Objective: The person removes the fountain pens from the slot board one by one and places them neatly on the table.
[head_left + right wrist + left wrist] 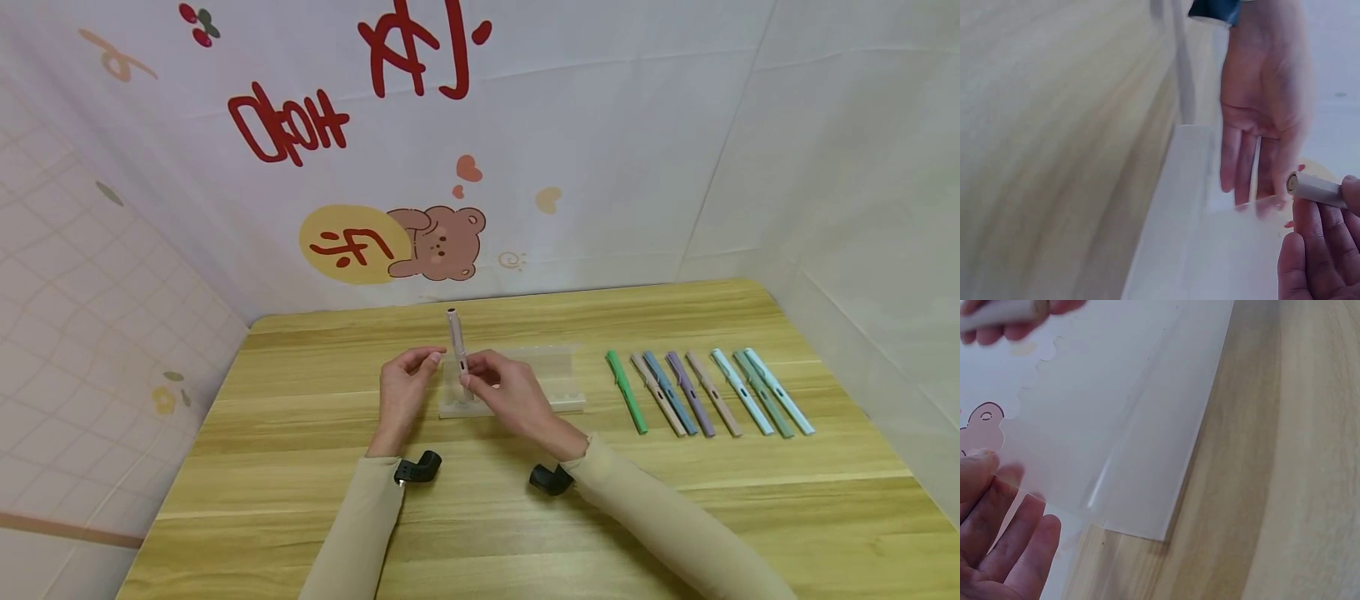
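A translucent pen stand (566, 403) with a scalloped top edge stands mid-table. At its left end my left hand (403, 390) pinches the upright panel (1110, 400) between thumb and fingers, some of them showing through the plastic. My right hand (517, 398) holds a pale pinkish-grey pen (457, 332) upright by its lower part, over the stand's left portion. The pen's lower end (1293, 182) pokes out past the right thumb and fingers, close to the panel in the right wrist view.
Right of the stand lies a row of capped pens: a green pen (627, 392), a purple pen (690, 393), a light blue pen (780, 392) and several others. Behind the wooden table (300, 500) hangs a printed white cloth (615, 150). Both wrists wear black straps.
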`<state>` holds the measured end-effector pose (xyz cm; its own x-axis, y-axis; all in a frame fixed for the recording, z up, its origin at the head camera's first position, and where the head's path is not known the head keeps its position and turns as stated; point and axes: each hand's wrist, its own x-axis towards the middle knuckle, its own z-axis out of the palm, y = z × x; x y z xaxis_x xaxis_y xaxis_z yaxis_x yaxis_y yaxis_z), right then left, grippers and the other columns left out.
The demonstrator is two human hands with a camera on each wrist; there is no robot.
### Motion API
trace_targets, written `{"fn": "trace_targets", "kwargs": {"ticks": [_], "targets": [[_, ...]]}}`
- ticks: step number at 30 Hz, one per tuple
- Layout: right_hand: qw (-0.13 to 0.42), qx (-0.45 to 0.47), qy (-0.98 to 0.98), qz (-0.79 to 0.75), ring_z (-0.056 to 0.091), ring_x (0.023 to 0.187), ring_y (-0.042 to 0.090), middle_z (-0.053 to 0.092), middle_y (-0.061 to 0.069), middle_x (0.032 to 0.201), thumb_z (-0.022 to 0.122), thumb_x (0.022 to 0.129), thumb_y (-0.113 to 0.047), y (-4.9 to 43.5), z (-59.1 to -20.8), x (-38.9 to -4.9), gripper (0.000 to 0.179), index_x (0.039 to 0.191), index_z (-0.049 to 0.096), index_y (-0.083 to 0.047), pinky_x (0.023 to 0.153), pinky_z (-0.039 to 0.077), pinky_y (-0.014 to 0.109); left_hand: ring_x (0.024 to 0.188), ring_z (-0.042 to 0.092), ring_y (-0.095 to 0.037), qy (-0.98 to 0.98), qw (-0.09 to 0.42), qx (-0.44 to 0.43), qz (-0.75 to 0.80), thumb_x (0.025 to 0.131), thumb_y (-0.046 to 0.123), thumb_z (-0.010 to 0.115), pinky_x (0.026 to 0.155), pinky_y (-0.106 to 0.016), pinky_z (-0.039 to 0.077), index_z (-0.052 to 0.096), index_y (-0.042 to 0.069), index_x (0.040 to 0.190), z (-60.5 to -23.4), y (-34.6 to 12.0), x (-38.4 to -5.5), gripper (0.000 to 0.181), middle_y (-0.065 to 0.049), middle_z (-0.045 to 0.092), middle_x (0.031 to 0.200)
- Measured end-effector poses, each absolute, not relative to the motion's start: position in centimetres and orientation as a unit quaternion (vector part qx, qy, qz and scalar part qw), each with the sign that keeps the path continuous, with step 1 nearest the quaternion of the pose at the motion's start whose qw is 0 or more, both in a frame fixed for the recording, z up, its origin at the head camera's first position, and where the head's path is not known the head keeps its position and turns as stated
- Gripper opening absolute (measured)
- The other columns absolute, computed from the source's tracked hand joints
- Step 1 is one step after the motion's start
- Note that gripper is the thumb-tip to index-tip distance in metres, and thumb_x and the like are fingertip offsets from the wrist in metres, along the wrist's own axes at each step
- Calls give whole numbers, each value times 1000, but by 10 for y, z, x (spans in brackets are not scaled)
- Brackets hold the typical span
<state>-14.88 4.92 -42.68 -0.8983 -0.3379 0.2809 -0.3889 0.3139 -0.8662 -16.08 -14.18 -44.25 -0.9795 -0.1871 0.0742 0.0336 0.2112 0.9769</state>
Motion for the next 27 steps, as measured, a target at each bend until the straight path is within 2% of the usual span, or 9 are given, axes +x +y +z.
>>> {"fn": "trace_targets", "kwargs": {"ticks": [6, 13, 19, 27], "targets": [[33, 225, -803, 551, 71, 88, 12, 76, 0, 99, 72, 100, -17, 63, -414, -142, 20, 117, 71, -7, 80, 59, 31, 110, 68, -26, -782, 85, 38, -616, 102, 4, 65, 83, -15, 51, 73, -10, 115, -416, -136, -147, 21, -24, 73, 117], [33, 206, -806, 554, 70, 88, 12, 75, 3, 103, 72, 99, -18, 82, -399, -134, 21, 118, 72, -7, 78, 59, 31, 111, 68, -32, -783, 90, 30, -614, 102, 3, 64, 83, -15, 51, 73, -11, 114, -418, -136, -148, 21, -28, 71, 118], [44, 201, -805, 556, 71, 88, 14, 74, 3, 104, 72, 99, -18, 101, -391, -129, 22, 119, 71, -7, 78, 59, 30, 116, 67, -31, -776, 93, 36, -623, 102, 10, 67, 84, -12, 48, 76, -3, 116, -450, -144, -163, 21, -22, 73, 120], [63, 193, -805, 557, 71, 90, 14, 75, 3, 104, 71, 100, -16, 129, -382, -126, 22, 120, 71, -6, 78, 60, 28, 110, 69, -20, -778, 105, 39, -618, 101, 14, 69, 86, -17, 51, 78, 3, 112, -454, -144, -164, 18, -12, 77, 114]]}}
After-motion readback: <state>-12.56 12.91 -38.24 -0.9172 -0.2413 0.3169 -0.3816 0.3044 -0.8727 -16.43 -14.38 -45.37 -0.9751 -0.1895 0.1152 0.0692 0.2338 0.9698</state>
